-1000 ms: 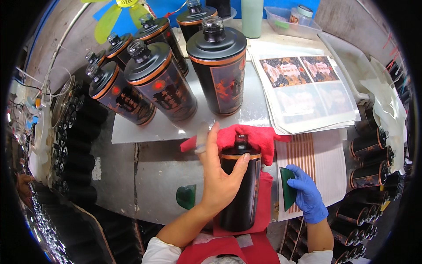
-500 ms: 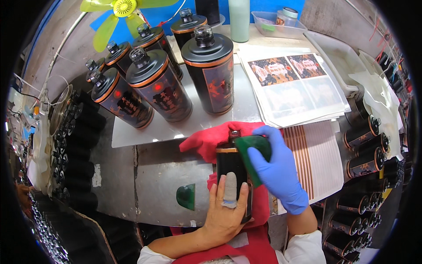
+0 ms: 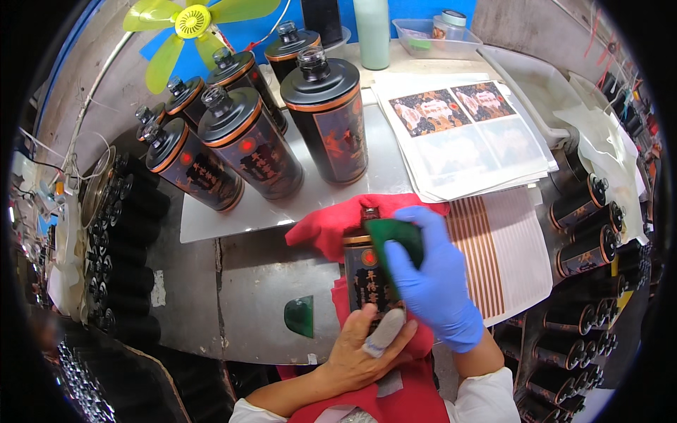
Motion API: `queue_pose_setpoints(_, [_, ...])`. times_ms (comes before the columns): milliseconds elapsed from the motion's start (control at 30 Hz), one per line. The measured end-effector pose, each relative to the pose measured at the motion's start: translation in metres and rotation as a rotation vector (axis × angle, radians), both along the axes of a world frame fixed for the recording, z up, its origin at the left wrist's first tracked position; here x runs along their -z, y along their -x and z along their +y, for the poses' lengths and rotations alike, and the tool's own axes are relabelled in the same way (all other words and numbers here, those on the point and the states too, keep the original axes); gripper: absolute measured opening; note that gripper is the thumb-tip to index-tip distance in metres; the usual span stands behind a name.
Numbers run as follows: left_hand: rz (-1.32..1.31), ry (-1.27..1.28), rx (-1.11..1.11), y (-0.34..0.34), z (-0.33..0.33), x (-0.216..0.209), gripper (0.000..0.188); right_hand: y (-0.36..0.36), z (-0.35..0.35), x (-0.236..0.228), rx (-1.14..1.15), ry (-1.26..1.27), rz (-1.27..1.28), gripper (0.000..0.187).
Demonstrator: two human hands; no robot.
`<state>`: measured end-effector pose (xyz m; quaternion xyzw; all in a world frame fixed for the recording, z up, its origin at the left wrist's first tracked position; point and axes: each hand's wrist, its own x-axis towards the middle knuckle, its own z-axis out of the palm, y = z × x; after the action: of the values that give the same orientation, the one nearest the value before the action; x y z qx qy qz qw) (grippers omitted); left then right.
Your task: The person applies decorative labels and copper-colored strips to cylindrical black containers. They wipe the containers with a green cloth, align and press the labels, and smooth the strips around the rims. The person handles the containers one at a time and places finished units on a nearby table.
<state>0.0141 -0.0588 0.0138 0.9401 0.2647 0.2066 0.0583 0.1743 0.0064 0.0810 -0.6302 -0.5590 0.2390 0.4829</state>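
A black bottle (image 3: 357,275) with a copper-coloured band and a printed front lies on a red cloth (image 3: 317,229), its neck pointing away from me. My left hand (image 3: 363,356), bare but for a grey sleeve on one finger, has its fingers wrapped over the bottle's lower end. In a blue glove, my right hand (image 3: 441,285) grips a green scraper (image 3: 393,241). The scraper's edge meets the bottle's right side near the shoulder. A second green scraper (image 3: 300,316) lies on the metal table to the left.
Several printed bottles (image 3: 321,127) stand on a pale board (image 3: 211,222) at the back left, near a green fan (image 3: 194,25). Printed sheets (image 3: 462,151) and a striped sheet (image 3: 518,261) lie to the right. Rows of bottles flank the table, dark ones left (image 3: 130,240) and printed ones right (image 3: 585,254).
The bottle's printed front now faces up where plain black showed before. My left hand has slid lower and its fingers have curled. My right hand has shifted slightly left with the scraper.
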Motion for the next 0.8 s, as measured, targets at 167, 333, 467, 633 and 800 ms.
queue_pose_setpoints(167, [-0.315, 0.341, -0.064, 0.018, 0.005, 0.026, 0.108, -0.019, 0.002, 0.035, -0.025, 0.148, 0.386, 0.032])
queue_pose_setpoints(333, [-0.407, 0.722, -0.11, 0.042, 0.001, 0.052, 0.121, -0.043, -0.008, 0.072, 0.069, 0.211, 0.67, 0.033])
queue_pose_setpoints(467, [-0.272, 0.057, -0.125, 0.021, -0.003, 0.012, 0.101, -0.034, -0.007, 0.04, 0.069, 0.133, 0.394, 0.032])
queue_pose_setpoints(633, [0.05, -0.011, -0.092, -0.006, 0.003, -0.004, 0.063, -0.007, 0.007, 0.022, -0.008, 0.044, 0.093, 0.03])
queue_pose_setpoints(800, [-0.368, 0.488, -0.043, 0.034, -0.003, 0.044, 0.107, -0.029, -0.002, 0.064, 0.007, 0.094, 0.621, 0.035])
